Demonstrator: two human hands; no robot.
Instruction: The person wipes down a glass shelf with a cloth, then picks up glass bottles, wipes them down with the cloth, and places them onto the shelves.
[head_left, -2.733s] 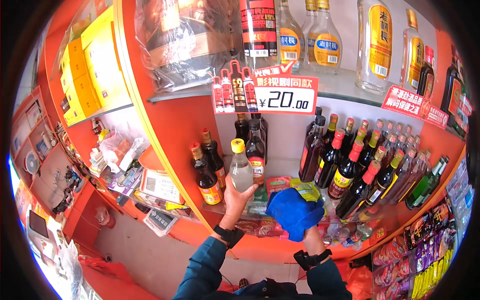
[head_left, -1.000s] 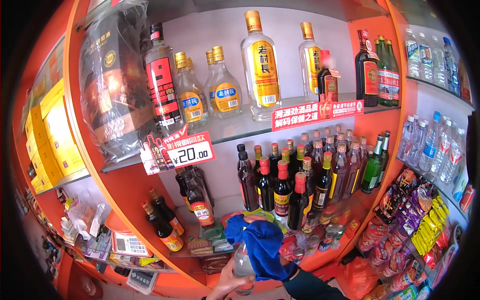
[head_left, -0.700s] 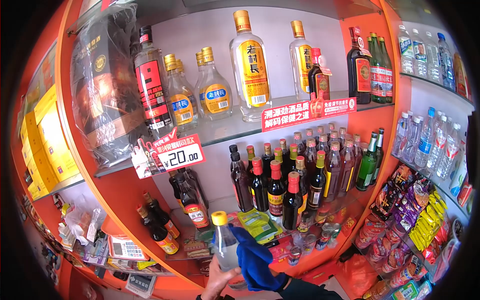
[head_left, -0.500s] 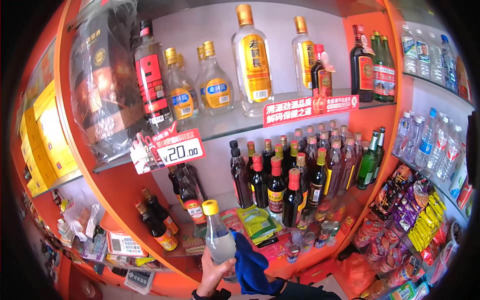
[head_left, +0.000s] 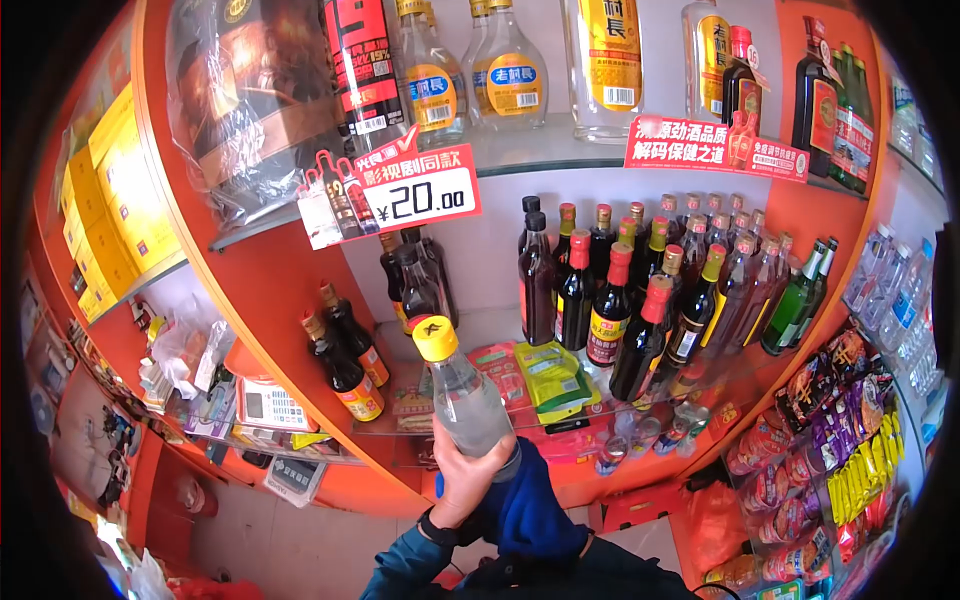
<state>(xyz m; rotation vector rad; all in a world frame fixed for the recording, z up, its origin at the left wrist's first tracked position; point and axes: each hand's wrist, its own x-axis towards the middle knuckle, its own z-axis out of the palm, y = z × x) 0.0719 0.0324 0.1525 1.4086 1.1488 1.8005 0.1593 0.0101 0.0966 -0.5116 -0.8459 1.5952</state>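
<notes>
My left hand [head_left: 468, 472] is closed around the lower part of a clear glass bottle [head_left: 468, 400] with a yellow cap, tilted slightly to the left in front of the lower shelf. Clear liquid or glass shows inside; I see no label on this side. A blue cloth [head_left: 535, 505] bunches against the bottle's base and covers my right hand, whose fingers are hidden. The dark right sleeve leads into the cloth.
Several dark sauce bottles [head_left: 605, 320] stand on the lower glass shelf, beside a green-yellow packet [head_left: 555, 380]. Above hangs a price card [head_left: 400, 195] on the upper shelf's edge. Snack bags [head_left: 830, 420] fill the right side; a calculator [head_left: 272, 405] lies left.
The view has tipped downward, so the shelves sit higher in it. The bottle now shows more of its cap top, and the blue cloth has shifted from its side down to its base.
</notes>
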